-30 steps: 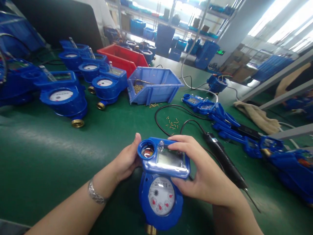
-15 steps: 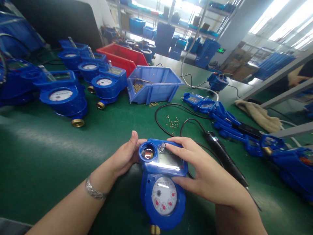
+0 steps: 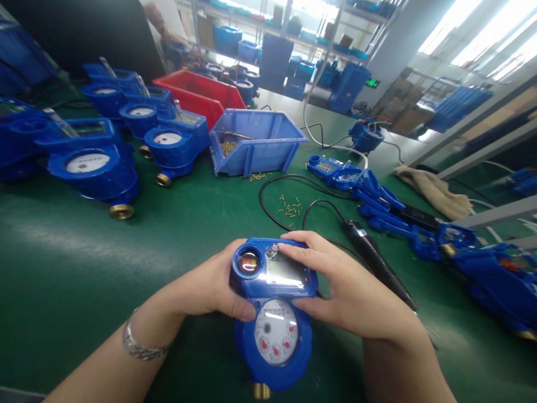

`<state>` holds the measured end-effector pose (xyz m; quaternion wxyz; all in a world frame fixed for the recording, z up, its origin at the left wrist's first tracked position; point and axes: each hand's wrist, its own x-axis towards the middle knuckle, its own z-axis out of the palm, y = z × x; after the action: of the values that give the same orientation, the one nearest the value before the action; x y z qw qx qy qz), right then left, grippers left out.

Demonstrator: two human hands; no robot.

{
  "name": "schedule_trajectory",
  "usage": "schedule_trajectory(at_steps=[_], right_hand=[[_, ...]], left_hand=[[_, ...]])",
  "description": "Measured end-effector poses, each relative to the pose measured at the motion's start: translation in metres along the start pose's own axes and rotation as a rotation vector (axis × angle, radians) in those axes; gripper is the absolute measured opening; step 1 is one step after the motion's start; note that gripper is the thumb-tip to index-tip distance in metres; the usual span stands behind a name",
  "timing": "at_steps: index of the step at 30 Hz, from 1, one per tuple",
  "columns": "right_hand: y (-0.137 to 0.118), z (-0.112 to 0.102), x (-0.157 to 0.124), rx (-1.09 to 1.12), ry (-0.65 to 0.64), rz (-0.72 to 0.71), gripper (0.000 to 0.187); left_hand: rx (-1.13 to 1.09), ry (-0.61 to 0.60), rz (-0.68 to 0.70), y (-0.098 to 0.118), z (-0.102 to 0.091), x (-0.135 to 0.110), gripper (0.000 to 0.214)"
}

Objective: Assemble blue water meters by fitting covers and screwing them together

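Both hands are wrapped round the blue water meter [image 3: 272, 313] near the front edge of the green bench [image 3: 84, 263]: left hand [image 3: 210, 288] thumb across its side, right hand [image 3: 348, 291] fingers over the top cover. Open mat to the left, electric screwdriver [image 3: 377, 263] just right. The meter's brass fitting is cut off at the bottom.

The meter [image 3: 272, 313] held between the left hand [image 3: 210, 288] and the right hand [image 3: 356, 296] is of glossy blue plastic, with smooth clear plastic over its display and its dial. At its near end shows a brass-coloured metal fitting [image 3: 260, 390]. The surface [image 3: 84, 263] under the hands is a green mat, smooth, with a soft sheen. The left wrist carries a bright silver metal bracelet [image 3: 140, 350]. Just right of the right hand lies a screwdriver [image 3: 377, 263] with a black, slightly shiny body. Beyond the hands are small brass-coloured screws [image 3: 289, 207], a blue plastic bin [image 3: 260, 157] and, further right, a beige, rough cloth [image 3: 436, 193].
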<state>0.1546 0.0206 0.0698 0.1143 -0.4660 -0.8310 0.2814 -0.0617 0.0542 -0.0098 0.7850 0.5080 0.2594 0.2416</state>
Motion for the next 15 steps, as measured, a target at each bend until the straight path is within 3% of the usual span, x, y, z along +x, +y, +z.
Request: schedule_trajectory(at_steps=[10,15], right_hand=[[0.0032,-0.0017,0.0027,-0.025,-0.056,0.033,0.062],[0.0002,0.0020,0.0013,-0.028,-0.023,0.046,0.061]], left_hand=[[-0.038,-0.004,-0.035,0.0004,-0.0021,-0.0047,0.079],[-0.094,-0.023,-0.010,0.0013,-0.0003,-0.0040,0.081]])
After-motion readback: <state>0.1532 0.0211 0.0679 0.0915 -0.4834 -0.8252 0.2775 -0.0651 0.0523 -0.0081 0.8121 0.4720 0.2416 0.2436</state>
